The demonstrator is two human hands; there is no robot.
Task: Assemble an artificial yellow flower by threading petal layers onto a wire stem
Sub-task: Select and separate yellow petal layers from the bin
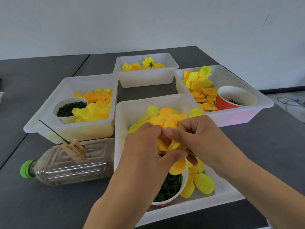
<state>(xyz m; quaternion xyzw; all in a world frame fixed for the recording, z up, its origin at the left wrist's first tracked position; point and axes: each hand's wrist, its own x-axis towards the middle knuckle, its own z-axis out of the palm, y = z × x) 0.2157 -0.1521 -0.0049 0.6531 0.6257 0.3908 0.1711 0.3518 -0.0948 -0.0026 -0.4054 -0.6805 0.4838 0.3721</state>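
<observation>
Both hands meet over the nearest white plastic tray [122,113]. The left hand [145,146] and the right hand [203,139] each pinch the same yellow fabric petal layer [171,146] with curled fingers, holding it just above a paper cup of dark green plastic rings [171,187] that stands in this tray. More loose yellow petals [166,116] lie in the tray behind the hands.

The thin dark wire stem [52,130] is not in the hands. It stands tilted in a small wooden block [74,148] fixed on a clear plastic bottle with a green cap [66,162], which lies on its side on the dark grey table [33,204], touching the tray's left wall.

Three other white trays hold yellow petals: the left one [49,104], the far one [145,80] and the right one [239,113].
</observation>
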